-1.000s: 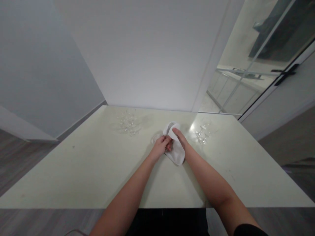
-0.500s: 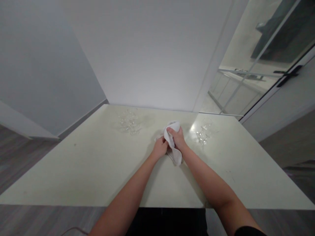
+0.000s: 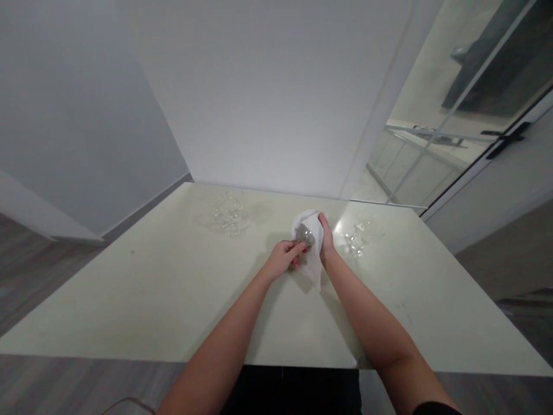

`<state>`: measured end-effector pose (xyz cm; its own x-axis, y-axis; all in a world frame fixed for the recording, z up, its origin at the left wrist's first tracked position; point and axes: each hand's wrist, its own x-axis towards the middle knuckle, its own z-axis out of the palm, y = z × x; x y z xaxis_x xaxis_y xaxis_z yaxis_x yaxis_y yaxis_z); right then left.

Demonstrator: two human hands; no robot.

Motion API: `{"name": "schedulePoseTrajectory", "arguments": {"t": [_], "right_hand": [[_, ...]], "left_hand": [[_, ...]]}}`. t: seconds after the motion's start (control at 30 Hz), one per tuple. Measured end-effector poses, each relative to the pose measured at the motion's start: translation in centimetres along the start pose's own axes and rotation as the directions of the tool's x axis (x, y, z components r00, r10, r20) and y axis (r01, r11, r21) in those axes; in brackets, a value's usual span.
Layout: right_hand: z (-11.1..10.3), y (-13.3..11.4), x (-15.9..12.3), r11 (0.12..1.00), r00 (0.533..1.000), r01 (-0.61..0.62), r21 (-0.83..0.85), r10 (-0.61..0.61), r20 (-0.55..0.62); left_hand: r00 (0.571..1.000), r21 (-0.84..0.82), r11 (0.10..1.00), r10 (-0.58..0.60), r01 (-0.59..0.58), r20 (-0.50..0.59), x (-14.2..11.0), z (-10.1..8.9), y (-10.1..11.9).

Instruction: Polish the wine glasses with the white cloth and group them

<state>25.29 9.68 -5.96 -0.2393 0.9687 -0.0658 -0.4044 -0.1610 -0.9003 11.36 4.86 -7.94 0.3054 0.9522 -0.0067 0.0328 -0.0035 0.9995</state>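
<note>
My right hand [image 3: 327,235] is wrapped round the right side of a white cloth [image 3: 317,256], which hangs down over the table. Against the cloth's inner face lies a small clear, shiny piece [image 3: 306,235], rounded and glassy; its exact kind is hard to make out. The fingers of my left hand [image 3: 283,258] pinch this piece at its lower left edge. To the left rests a loose heap of clear pieces [image 3: 231,213]. A smaller heap of similar clear pieces [image 3: 358,237] lies just right of my right hand.
The pale, glossy table [image 3: 173,300] stands against a white panel [image 3: 268,115] at its far edge. A glazed door with a black handle [image 3: 510,140] is at the right. Faint marks [image 3: 406,311] show on the table's right side.
The cloth has been opened out from around the clear piece, which now shows. My right hand has shifted slightly right, from the cloth's front to its side; my left hand stays close by.
</note>
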Motion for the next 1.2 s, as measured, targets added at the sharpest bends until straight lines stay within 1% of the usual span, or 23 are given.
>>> {"name": "schedulePoseTrajectory", "arguments": {"t": [0.03,0.07,0.1,0.17,0.2,0.23,0.3,0.33,0.4,0.47,0.53,0.57,0.63,0.7,0.8,0.93,1.03,1.1,1.2], "right_hand": [[0.2,0.2,0.4,0.998,0.996,0.055,0.037,-0.052,-0.069],[0.3,0.3,0.6,0.992,0.988,0.095,0.077,-0.085,-0.126],[0.2,0.3,0.7,0.987,0.982,0.119,0.111,-0.100,-0.162],[-0.1,0.2,0.7,0.984,0.983,0.123,0.133,-0.102,-0.156],[-0.2,0.1,0.7,0.986,0.988,0.102,0.130,-0.086,-0.128],[-0.4,0.0,0.6,0.991,0.994,0.073,0.117,-0.063,-0.086],[-0.7,-0.2,0.5,0.997,1.000,0.013,0.070,-0.013,-0.002],[-0.7,-0.2,0.5,0.999,1.000,-0.002,0.047,0.001,0.024],[-0.9,-0.1,0.6,1.000,0.999,0.001,-0.005,-0.001,0.038],[-1.0,0.2,0.5,0.995,0.998,0.005,-0.103,0.001,0.062],[-1.3,0.6,0.4,0.966,0.991,0.021,-0.256,0.013,0.130],[-1.4,0.7,0.4,0.942,0.985,0.041,-0.334,0.017,0.170],[-1.7,1.0,0.4,0.893,0.976,0.117,-0.434,-0.023,0.215],[-1.9,1.4,0.5,0.860,0.973,0.188,-0.475,-0.097,0.210],[-2.2,1.6,0.8,0.823,0.968,0.240,-0.515,-0.159,0.196],[-2.4,1.5,0.8,0.785,0.961,0.256,-0.564,-0.145,0.233],[-2.8,1.1,0.7,0.746,0.948,0.279,-0.605,-0.114,0.296],[-3.1,0.8,0.7,0.683,0.932,0.324,-0.655,-0.111,0.345],[-3.9,0.7,1.0,0.541,0.912,0.386,-0.747,-0.105,0.396]], "left_hand": [[0.996,0.127,0.991,0.054,-0.046,-0.064,0.1,-0.1,-0.1],[0.987,0.266,0.961,0.108,-0.072,-0.121,0.1,-0.3,-0.2],[0.974,0.406,0.911,0.155,-0.075,-0.166,0.1,-0.5,-0.3],[0.954,0.629,0.777,0.207,-0.026,-0.216,-0.1,-0.8,-0.3],[0.950,0.693,0.721,0.211,0.007,-0.229,-0.2,-0.8,-0.2],[0.949,0.728,0.684,0.205,0.036,-0.240,-0.3,-0.9,-0.2],[0.950,0.753,0.654,0.187,0.070,-0.251,-0.4,-0.9,-0.2],[0.950,0.760,0.645,0.182,0.079,-0.253,-0.3,-1.0,-0.2],[0.949,0.793,0.605,0.201,0.074,-0.242,-0.3,-1.1,-0.3],[0.936,0.855,0.516,0.275,0.048,-0.218,-0.2,-1.3,-0.5],[0.912,0.918,0.396,0.371,0.017,-0.177,-0.2,-1.4,-0.5],[0.899,0.938,0.346,0.409,0.009,-0.159,-0.3,-1.4,-0.5],[0.881,0.958,0.286,0.455,-0.003,-0.133,-0.4,-1.3,-0.4],[0.870,0.964,0.267,0.479,-0.015,-0.119,-0.6,-1.1,-0.3],[0.866,0.961,0.272,0.491,-0.050,-0.094,-0.9,-0.9,-0.1],[0.860,0.947,0.299,0.508,-0.119,-0.053,-1.0,-1.0,0.1],[0.861,0.940,0.309,0.507,-0.145,-0.034,-1.0,-1.2,0.0],[0.869,0.936,0.321,0.493,-0.144,-0.035,-0.9,-1.2,-0.1],[0.880,0.938,0.324,0.473,-0.121,-0.050,-0.8,-1.1,-0.5]]}}
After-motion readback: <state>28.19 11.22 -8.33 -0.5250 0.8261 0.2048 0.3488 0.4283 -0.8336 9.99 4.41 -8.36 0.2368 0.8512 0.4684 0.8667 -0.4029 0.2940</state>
